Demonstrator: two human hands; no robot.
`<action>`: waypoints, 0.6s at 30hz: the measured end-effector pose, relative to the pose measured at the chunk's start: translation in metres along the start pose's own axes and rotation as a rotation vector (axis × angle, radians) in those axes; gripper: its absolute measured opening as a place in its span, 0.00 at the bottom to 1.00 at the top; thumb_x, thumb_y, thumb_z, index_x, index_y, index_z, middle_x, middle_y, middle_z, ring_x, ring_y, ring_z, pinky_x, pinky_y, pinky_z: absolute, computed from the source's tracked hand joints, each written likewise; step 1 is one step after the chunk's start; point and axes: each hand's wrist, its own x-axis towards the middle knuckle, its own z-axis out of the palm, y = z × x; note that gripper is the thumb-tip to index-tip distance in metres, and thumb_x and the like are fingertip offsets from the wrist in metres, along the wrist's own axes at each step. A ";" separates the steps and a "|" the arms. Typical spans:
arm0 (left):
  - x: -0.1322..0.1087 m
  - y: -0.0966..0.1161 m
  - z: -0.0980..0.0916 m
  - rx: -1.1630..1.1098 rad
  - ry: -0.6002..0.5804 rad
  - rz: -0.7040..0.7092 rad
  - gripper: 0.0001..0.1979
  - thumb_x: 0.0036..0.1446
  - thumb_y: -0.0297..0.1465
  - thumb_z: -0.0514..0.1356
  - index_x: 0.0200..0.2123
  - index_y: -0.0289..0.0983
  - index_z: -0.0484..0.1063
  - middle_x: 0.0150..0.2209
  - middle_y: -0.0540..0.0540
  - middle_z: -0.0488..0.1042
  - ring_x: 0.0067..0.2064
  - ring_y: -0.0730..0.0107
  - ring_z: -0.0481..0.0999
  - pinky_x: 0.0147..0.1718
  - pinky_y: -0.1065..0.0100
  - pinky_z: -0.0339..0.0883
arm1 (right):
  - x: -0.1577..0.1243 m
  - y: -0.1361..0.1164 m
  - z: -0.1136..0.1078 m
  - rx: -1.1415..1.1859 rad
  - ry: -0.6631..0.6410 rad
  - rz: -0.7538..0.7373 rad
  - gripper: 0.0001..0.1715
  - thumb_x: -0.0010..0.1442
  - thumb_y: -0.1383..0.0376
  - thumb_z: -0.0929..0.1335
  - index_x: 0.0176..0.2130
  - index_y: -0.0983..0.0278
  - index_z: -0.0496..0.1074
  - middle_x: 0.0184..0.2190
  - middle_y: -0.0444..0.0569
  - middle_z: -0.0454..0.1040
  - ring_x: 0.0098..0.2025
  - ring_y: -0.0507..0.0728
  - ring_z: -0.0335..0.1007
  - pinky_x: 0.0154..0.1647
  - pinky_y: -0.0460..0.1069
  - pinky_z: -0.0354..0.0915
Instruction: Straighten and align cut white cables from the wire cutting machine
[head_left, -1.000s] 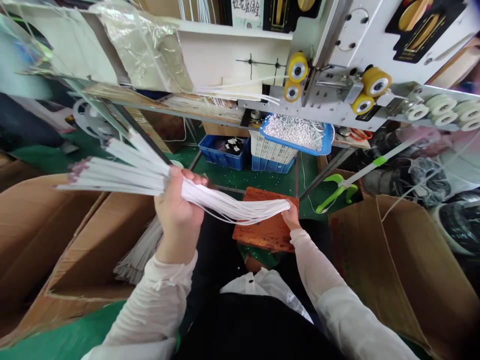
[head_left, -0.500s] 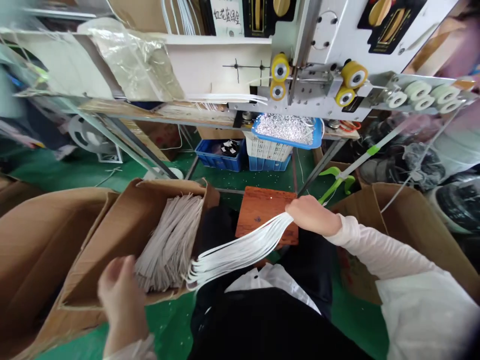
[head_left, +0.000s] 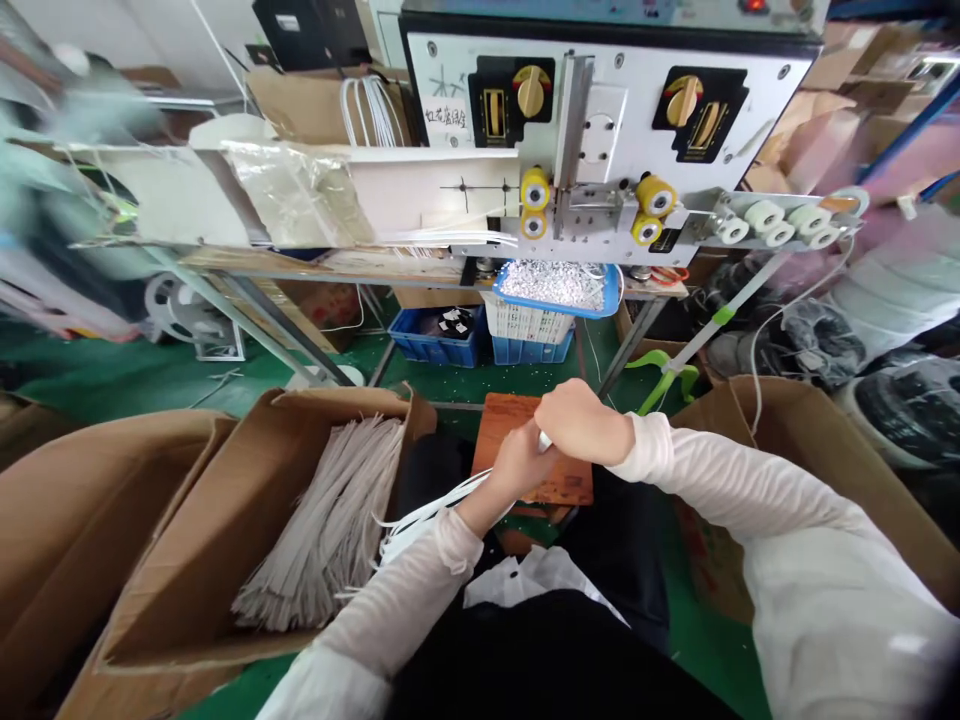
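Observation:
A bundle of white wires (head_left: pixel 431 517) hangs down to the left across my lap, its upper end gripped in both fists. My right hand (head_left: pixel 583 425) is closed round the top end. Just below and left of it, my left hand (head_left: pixel 519 462) wraps the same bundle, and the two hands touch. A short white piece of the bundle shows between them. Under the hands stands a reddish wooden stool (head_left: pixel 495 425). To the left, an open cardboard box (head_left: pixel 210 480) holds a heap of cut wires (head_left: pixel 326 530).
Ahead is a wire-cutting machine (head_left: pixel 600 110) with yellow rollers (head_left: pixel 657 197) on a bench. Below it a blue tray (head_left: pixel 559 305) holds white scraps. A blue crate (head_left: pixel 435 345) sits on the floor. At right are another cardboard box (head_left: pixel 825 440) and a green-footed stand (head_left: pixel 664 375).
My left hand has come from above the left box to the bundle and closed on it beside my right hand. The view has tilted up, showing more of the machine.

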 end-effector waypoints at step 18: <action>0.090 0.162 -0.067 -0.092 0.330 0.460 0.13 0.57 0.36 0.64 0.27 0.38 0.64 0.20 0.53 0.60 0.23 0.73 0.65 0.24 0.71 0.58 | 0.071 -0.117 0.084 2.046 0.600 0.065 0.29 0.52 0.57 0.74 0.51 0.61 0.69 0.40 0.47 0.76 0.45 0.59 0.74 0.52 0.56 0.69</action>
